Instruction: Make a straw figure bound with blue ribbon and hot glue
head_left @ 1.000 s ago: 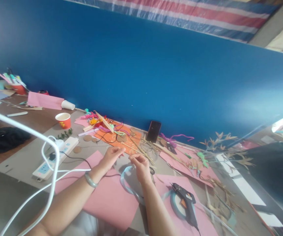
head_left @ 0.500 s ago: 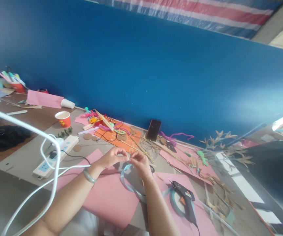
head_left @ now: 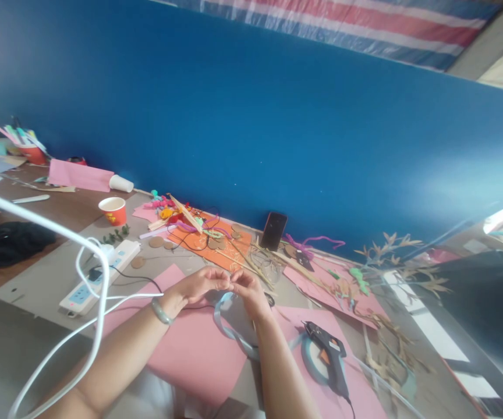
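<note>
My left hand [head_left: 201, 284] and my right hand [head_left: 248, 293] meet above the table, thumbs and fingers pinched together tip to tip. A light blue ribbon [head_left: 218, 319] rises in a loop to the pinched fingertips; its end is hidden between them. From there the ribbon curves down under my right forearm towards its roll [head_left: 311, 359]. Over that roll lies a black hot glue gun [head_left: 330, 355], nozzle pointing away from me. Pink paper sheets [head_left: 199, 352] lie beneath my hands and the glue gun.
A white power strip [head_left: 98, 279] and thick white cable [head_left: 102, 314] lie at left, near a red paper cup [head_left: 113, 212]. A phone [head_left: 273, 231] leans against the blue wall [head_left: 251, 116]. Craft scraps cover orange paper [head_left: 234, 265]; dried twigs [head_left: 391, 331] lie at right.
My left hand's fingers have drawn closer together, closing the gap between thumb and forefinger, and its wrist has turned slightly. My right hand, the ribbon and the glue gun stay nearly the same.
</note>
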Tool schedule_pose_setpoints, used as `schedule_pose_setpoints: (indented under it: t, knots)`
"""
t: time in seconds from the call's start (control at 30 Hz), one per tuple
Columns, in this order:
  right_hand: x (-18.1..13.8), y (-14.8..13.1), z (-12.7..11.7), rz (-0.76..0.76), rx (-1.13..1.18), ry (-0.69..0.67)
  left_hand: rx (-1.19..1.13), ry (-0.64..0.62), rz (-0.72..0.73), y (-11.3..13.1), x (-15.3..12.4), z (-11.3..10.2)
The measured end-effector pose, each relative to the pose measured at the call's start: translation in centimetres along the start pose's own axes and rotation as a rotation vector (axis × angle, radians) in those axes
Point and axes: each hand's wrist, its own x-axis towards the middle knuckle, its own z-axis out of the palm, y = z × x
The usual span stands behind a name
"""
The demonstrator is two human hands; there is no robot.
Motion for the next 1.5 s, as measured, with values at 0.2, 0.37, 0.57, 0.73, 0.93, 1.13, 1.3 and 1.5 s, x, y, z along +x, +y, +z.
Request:
schedule_pose_setpoints:
  t: [0.2, 0.37, 0.57, 0.73, 0.93, 1.13, 1.3, 1.5]
  knots:
    - [0.0, 0.1, 0.1, 0.019, 0.055, -0.017, -0.069, -0.033, 0.034, -0.4, 0.2, 0.5]
    - [0.1, 0.4, 0.1, 0.026, 0.059, 0.017, -0.076, -0.01, 0.049, -0.6, 0.5, 0.6]
    - [0.2, 0.6, 0.1, 0.038, 0.121, 0.002, -0.101, -0.008, 0.074, -1.0, 0.6, 0.6]
    - [0.1, 0.1, -0.1, 0.031, 0.129, -0.019, -0.132, -0.025, 0.084, -0.8, 0.5, 0.6]
    - [0.1, 0.0, 0.1, 0.032, 0.043, 0.025, -0.055, 0.152, 0.144, -0.2, 0.7, 0.2]
    - [0.2, 0.4, 0.0, 0.029, -0.011, 0.082, 0.135, 0.228, 0.196, 0.4, 0.5, 0.2]
    - [0.4, 0.1, -0.4, -0.011, -0.112, 0.118, 0.337, 0.197, 0.206, 0.8, 0.2, 0.2]
    - [0.3, -0.6, -0.6, -0.103, -0.32, 0.171, 0.57, 0.225, 0.257, 0.9, 0.2, -0.2]
